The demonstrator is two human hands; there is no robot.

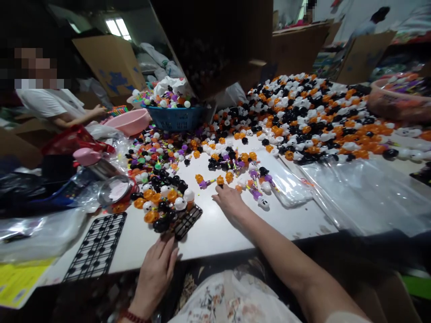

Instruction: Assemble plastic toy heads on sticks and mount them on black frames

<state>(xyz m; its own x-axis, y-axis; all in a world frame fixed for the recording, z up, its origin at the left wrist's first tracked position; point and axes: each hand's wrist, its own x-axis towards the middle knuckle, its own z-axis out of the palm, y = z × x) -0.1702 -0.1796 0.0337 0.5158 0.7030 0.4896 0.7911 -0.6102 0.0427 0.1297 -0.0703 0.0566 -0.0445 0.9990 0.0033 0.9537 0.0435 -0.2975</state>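
My left hand (157, 267) rests at the table's front edge, its fingers together at the near end of a black grid tray (189, 220). Orange, black and white round toy pieces (164, 202) fill much of that tray. Farther right, my right hand (229, 199) reaches over the white table, with its fingertips at a small orange pumpkin piece (220, 180). Just beyond lie loose toys with purple parts and coloured sticks (255, 190). A second black grid tray (96, 246), bare, lies at the left.
A large heap of toy pieces (303, 116) covers the back right. Clear plastic bags (367, 193) lie at the right. A blue basket (177, 119), pink basin (129, 122) and pink-lidded bottle (97, 163) stand left. A person (50, 103) works at the far left.
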